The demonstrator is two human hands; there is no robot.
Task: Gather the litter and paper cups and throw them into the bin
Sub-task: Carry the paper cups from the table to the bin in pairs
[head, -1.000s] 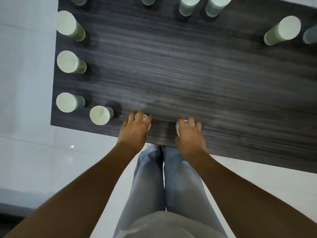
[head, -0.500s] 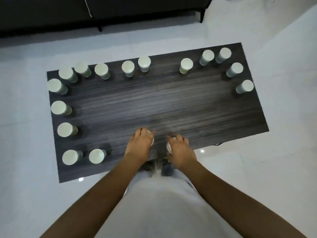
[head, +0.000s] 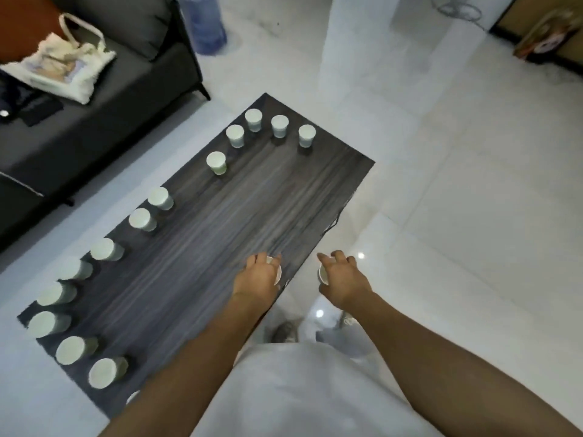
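Observation:
My left hand (head: 258, 277) grips a white paper cup (head: 277, 272) from above, over the near right edge of the dark wooden table (head: 220, 222). My right hand (head: 342, 280) holds a second paper cup (head: 322, 274), lifted off the table and hanging over the white floor beside it. Most of each cup is hidden under the fingers. Several more pale paper cups stand along the table's far and left edges, among them one (head: 217, 162) on the far side and one (head: 105, 372) at the near left corner. No bin is in view.
A dark grey sofa (head: 94, 115) with a cream tote bag (head: 60, 69) stands beyond the table at upper left. A blue water bottle (head: 205, 23) stands on the floor behind it. White tiled floor (head: 473, 200) stretches to the right. A white pillar (head: 378, 42) rises at the back.
The view has swung right and pulled back. Both hands have lifted their cups off the table's near edge, and my right hand has carried its cup out over the floor.

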